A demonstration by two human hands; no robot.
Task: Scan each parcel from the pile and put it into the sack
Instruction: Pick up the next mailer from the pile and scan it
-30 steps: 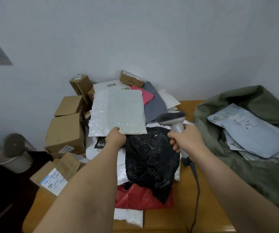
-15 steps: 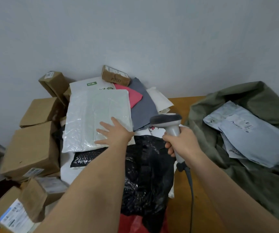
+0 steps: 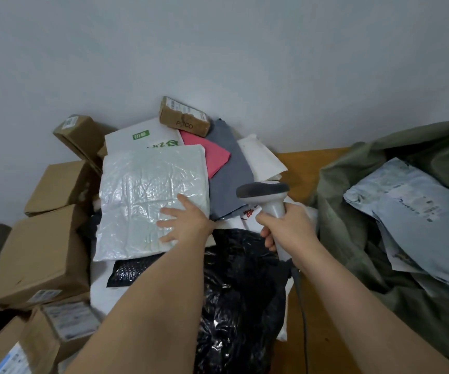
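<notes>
- Parcel on top, a white bubble mailer, is lying flat on the pile at the desk's left end.
- It is looking light, flexible and slick; gripping its near edge seems safest.
- Left hand is resting on it, fingers spread and flat.
- Right hand is gripping one scanner, clenched round its handle.
- One green sack is sitting right, holding at least two grey mailers; about six cardboard boxes are lying around the pile.
</notes>
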